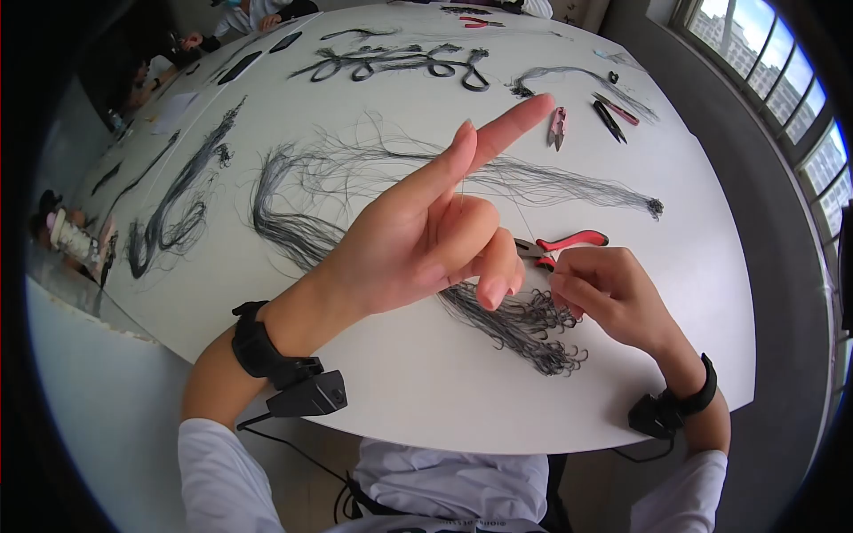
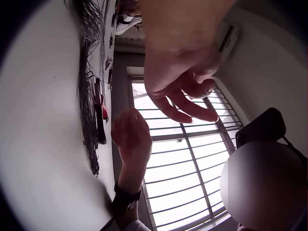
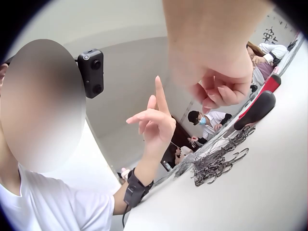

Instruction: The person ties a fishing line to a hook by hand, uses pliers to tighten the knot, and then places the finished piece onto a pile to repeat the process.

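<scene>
My left hand (image 1: 418,226) is raised over the table, index finger stretched out and the other fingers bent. A very fine fishing line shows by its bent fingers and slants toward the right hand. My right hand (image 1: 613,293), lower and to the right, pinches with thumb and curled fingers; the line at its fingertips is mostly hidden. Beneath the hands lies a bundle of dark fish hooks (image 1: 555,351) on grey lines, seen also as a hook cluster (image 3: 216,163) in the right wrist view. Red-handled pliers (image 1: 573,240) lie just beyond the right hand.
Long loose grey lines (image 1: 569,182) spread across the white table (image 1: 426,400). Thread snips (image 1: 557,129) and dark tweezers (image 1: 609,123) lie at the back right. More line bundles (image 1: 187,178) lie left, looped ones (image 1: 400,62) farther back. Other people sit at the far side.
</scene>
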`<state>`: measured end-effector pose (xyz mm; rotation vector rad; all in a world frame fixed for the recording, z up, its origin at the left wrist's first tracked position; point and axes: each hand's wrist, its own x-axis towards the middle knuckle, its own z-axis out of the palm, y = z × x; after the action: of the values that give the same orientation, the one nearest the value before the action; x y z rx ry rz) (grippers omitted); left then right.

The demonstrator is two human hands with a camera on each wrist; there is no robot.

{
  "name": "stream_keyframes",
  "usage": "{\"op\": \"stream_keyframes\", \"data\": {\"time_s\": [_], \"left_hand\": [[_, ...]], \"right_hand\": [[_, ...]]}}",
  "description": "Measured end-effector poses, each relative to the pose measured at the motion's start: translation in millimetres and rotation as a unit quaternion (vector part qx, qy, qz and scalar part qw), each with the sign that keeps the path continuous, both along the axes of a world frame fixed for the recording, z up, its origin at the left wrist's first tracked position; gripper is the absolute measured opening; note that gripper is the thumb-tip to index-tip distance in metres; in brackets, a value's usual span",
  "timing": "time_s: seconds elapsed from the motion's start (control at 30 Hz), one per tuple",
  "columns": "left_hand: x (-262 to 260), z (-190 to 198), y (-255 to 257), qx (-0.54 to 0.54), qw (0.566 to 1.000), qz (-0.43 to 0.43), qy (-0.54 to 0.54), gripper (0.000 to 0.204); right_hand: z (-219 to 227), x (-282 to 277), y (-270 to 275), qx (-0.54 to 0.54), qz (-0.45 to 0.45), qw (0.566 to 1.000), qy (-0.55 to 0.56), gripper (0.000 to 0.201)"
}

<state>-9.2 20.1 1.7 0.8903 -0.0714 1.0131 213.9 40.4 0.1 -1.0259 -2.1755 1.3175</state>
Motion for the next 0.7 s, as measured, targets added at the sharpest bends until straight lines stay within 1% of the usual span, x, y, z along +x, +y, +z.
{"op": "stream_keyframes", "data": {"time_s": [0.03,0.07,0.1,0.13,0.17,0.2,0.23,0.27,0.3,0.33,0.37,0.4,0.43,0.47,0.5,0.53,0.57,0.6,0.63,0.7], "left_hand": [[1,6,-1,0.002,1.0,0.002,0.0,0.052],[2,15,-2,-0.046,0.996,0.075,0.036,0.051],[1,22,-1,-0.093,0.982,0.147,0.07,0.05],[-6,13,10,0.005,0.993,0.108,0.046,0.053],[-6,12,11,0.007,0.993,0.109,0.047,0.053],[-2,15,12,-0.002,0.984,0.166,0.061,0.052],[1,17,13,-0.011,0.972,0.222,0.075,0.051],[2,14,16,0.003,0.966,0.248,0.07,0.049],[2,11,20,0.003,0.966,0.248,0.069,0.049],[2,9,23,0.022,0.953,0.285,0.104,0.048],[3,6,26,0.041,0.936,0.321,0.137,0.047],[4,3,27,0.041,0.936,0.323,0.136,0.047],[4,0,27,0.066,0.914,0.353,0.192,0.047],[4,-3,28,0.091,0.886,0.381,0.246,0.048],[3,-6,30,0.092,0.886,0.381,0.246,0.048],[2,-9,31,0.096,0.89,0.344,0.283,0.049],[1,-11,32,0.1,0.892,0.306,0.318,0.05],[2,-8,27,0.12,0.892,0.279,0.334,0.053],[3,-4,22,0.121,0.893,0.277,0.334,0.053],[7,5,13,0.128,0.915,0.141,0.357,0.071]], "right_hand": [[1,-1,-4,0.036,0.035,0.998,-0.029,0.015],[7,-4,-9,0.075,0.084,0.992,-0.05,0.011],[11,-7,-13,0.114,0.132,0.982,-0.07,0.007],[8,-10,-16,0.116,0.133,0.982,-0.07,0.007],[4,-11,-20,0.188,0.171,0.966,-0.047,0.005],[2,-12,-22,0.258,0.208,0.943,-0.024,0.004],[2,-15,-24,0.259,0.208,0.943,-0.024,0.004],[2,-17,-27,0.244,0.247,0.938,0.007,0.004],[3,-19,-28,0.228,0.285,0.93,0.038,0.004],[6,-20,-28,0.191,0.324,0.924,0.063,0.004],[12,-21,-29,0.191,0.326,0.924,0.062,0.004],[19,-23,-29,0.149,0.348,0.919,0.108,0.003],[25,-24,-29,0.106,0.368,0.911,0.154,0.002],[31,-25,-27,0.108,0.369,0.91,0.154,0.002],[36,-25,-24,0.113,0.367,0.902,0.196,0.009],[42,-24,-20,0.117,0.364,0.893,0.237,0.019],[49,-24,-14,0.118,0.364,0.893,0.236,0.019],[55,-24,-7,0.143,0.356,0.884,0.266,0.023],[61,-23,-2,0.167,0.347,0.874,0.296,0.028],[77,-15,2,0.156,0.266,0.909,0.281,0.031]]}}
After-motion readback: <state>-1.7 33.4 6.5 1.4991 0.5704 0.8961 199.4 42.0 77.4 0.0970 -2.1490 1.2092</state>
